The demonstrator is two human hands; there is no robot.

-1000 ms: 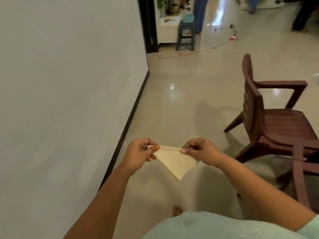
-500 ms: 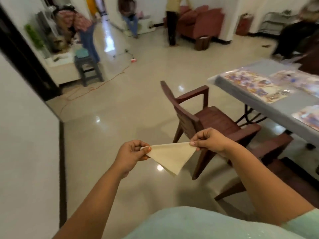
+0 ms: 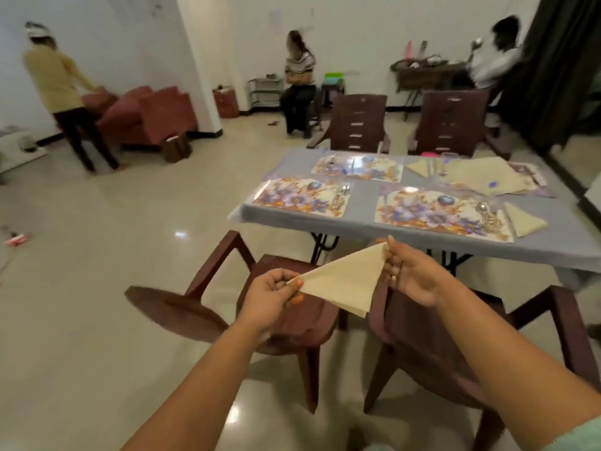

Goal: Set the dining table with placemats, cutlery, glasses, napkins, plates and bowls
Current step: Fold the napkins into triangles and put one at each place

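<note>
I have my left hand [image 3: 271, 292] pinching one corner of the folded napkin [image 3: 341, 281], thumb and forefinger curled tight on the fabric, and my right hand [image 3: 411, 276] pinching the opposite upper corner the same way. Between the two grips the cream triangle hangs stretched in the air, its point drooping downward, above the two dark chairs [image 3: 292, 307] on my side and short of the near edge of the surface [image 3: 364, 224].

I judge I am in the napkin step: this one is folded and ready to be laid. On the surface, the near-right placemat [image 3: 432, 211] already has cutlery [image 3: 486, 214] on it and a folded napkin [image 3: 523, 219] lying just beside its right edge. The near-left placemat [image 3: 302, 196] carries cutlery but, as far as I can see, no napkin beside it. Toward the far right corner more napkins [image 3: 481, 175] lie in a loose spread near some glasses [image 3: 445, 162]. I see no plates or bowls.

My next move, I reckon, calls for carrying the triangle over the chair backs, keeping both pinches so the fold does not fall open, and setting it flat next to the near-left placemat's cutlery.
</note>
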